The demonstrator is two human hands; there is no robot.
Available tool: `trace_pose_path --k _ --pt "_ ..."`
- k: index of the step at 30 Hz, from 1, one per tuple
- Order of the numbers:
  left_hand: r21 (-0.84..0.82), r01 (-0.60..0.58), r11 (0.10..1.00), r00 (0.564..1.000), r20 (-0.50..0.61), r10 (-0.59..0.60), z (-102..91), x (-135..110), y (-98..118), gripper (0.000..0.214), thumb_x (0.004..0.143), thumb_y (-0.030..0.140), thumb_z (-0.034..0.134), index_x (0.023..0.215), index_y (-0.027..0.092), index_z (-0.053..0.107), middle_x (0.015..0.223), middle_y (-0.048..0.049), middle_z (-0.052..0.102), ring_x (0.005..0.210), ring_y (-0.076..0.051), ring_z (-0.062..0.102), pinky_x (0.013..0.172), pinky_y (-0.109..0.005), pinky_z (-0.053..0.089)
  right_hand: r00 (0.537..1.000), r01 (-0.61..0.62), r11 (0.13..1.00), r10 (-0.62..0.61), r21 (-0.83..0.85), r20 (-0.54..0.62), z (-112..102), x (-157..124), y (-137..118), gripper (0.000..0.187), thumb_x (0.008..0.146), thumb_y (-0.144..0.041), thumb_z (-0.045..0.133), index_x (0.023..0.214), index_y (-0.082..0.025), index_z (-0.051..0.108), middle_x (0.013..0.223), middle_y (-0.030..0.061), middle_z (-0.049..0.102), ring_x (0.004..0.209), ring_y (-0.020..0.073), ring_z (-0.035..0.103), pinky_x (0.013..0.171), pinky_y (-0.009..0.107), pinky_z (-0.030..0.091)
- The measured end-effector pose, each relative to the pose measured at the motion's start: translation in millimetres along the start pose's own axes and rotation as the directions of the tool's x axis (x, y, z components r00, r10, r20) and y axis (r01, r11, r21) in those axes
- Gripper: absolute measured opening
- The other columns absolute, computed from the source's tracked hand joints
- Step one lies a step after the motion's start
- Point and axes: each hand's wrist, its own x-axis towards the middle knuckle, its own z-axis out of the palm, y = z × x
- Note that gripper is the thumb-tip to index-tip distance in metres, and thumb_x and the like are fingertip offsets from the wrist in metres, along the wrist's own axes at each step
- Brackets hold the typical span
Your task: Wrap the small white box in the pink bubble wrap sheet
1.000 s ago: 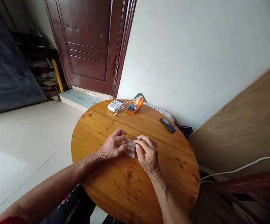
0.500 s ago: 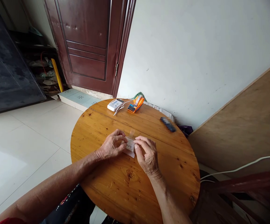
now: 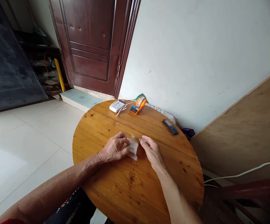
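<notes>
Forward-tilted head view above table (image 3: 137, 183)

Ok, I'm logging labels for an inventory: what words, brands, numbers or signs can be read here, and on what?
None can be read.
White device: print too small.
Small packet: label markings too small.
Pale strip by the wall: print too small.
Dark object: pixelated, unreadable.

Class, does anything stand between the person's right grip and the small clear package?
Nothing visible does: the right grip is just right of the clear package, whose left side the left grip partly covers.
</notes>
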Motion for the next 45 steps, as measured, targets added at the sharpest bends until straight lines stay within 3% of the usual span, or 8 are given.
trace_pose_path --k 4,9,13,18,21,25,33,45 --pt "0.003 -0.003 1.0 1.0 0.013 0.003 0.3 0 1 0.015 0.083 0.024 0.058 0.09 0.018 0.07 0.084 -0.0041 0.058 0.076 -0.016 0.058 0.072 -0.028 0.049 0.996 -0.049 0.999 0.05 -0.023 0.077 9 13 -6 0.04 0.078 -0.041 0.061 0.112 -0.02 0.064 0.098 0.0062 0.075 0.096 0.0239 0.069 0.092 0.039 0.05" --pt "0.013 0.0 1.0 1.0 0.03 -0.001 0.1 1 1 0.017 0.084 0.025 0.058 0.092 0.018 0.07 0.084 -0.0044 0.059 0.075 -0.016 0.058 0.071 -0.028 0.048 0.998 -0.057 0.994 0.055 0.097 0.023 27 27 -12 0.048 0.073 -0.039 0.065 0.116 -0.019 0.06 0.082 0.0028 0.074 0.081 0.0224 0.068 0.078 0.036 0.053" --pt "0.031 0.012 0.999 0.999 0.051 -0.014 -1.0 0 3 0.018 0.083 0.027 0.058 0.093 0.017 0.069 0.084 -0.0047 0.06 0.076 -0.017 0.059 0.072 -0.029 0.049 0.999 0.037 0.973 -0.031 0.226 -0.028 31 25 -13 0.047 0.07 -0.034 0.067 0.114 -0.018 0.06 0.078 0.0009 0.071 0.071 0.0178 0.064 0.071 0.032 0.052" --pt "0.04 0.019 0.999 0.998 0.061 -0.022 0.3 0 2 0.018 0.083 0.028 0.059 0.094 0.017 0.068 0.086 -0.005 0.061 0.077 -0.017 0.059 0.073 -0.029 0.049 0.987 0.155 0.969 -0.162 0.195 0.021 22 12 -20 0.034 0.074 -0.031 0.063 0.105 -0.018 0.064 0.076 0.0002 0.068 0.065 0.0144 0.06 0.066 0.028 0.05" --pt "0.04 0.006 0.999 0.998 0.058 -0.008 0.9 0 0 0.019 0.082 0.027 0.059 0.096 0.018 0.068 0.086 -0.0047 0.061 0.077 -0.017 0.059 0.073 -0.029 0.049 0.954 0.275 0.96 -0.279 0.05 0.108 15 4 -30 0.022 0.077 -0.026 0.058 0.097 -0.02 0.067 0.078 0.001 0.069 0.067 0.0151 0.063 0.068 0.028 0.05" --pt "0.038 0.021 0.999 0.997 0.075 -0.024 0.8 0 0 0.019 0.082 0.026 0.06 0.098 0.018 0.068 0.087 -0.0044 0.061 0.078 -0.016 0.06 0.073 -0.029 0.049 0.854 0.502 0.849 -0.458 -0.163 0.246 6 -3 -40 0.019 0.079 -0.016 0.052 0.087 -0.024 0.067 0.081 0.0008 0.072 0.077 0.0171 0.066 0.077 0.03 0.049" --pt "-0.018 0.115 0.993 0.993 0.001 -0.115 5.5 -1 1 0.024 0.076 0.024 0.067 0.097 0.018 0.057 0.084 -0.0011 0.06 0.073 -0.014 0.056 0.068 -0.026 0.048 0.706 0.701 0.645 -0.567 -0.304 0.425 -6 -6 -46 0.025 0.08 -0.003 0.054 0.079 -0.024 0.067 0.08 0.0002 0.071 0.081 0.0178 0.062 0.078 0.031 0.044" --pt "0.02 0.05 0.999 0.995 0.085 -0.051 -0.7 0 3 0.02 0.082 0.028 0.063 0.1 0.019 0.067 0.093 -0.0056 0.06 0.085 -0.017 0.061 0.08 -0.03 0.051 0.72 0.692 0.644 -0.585 -0.327 0.373 -10 -8 -51 0.022 0.084 -0.007 0.049 0.079 -0.023 0.064 0.081 0.0018 0.068 0.081 0.0184 0.06 0.078 0.032 0.043"
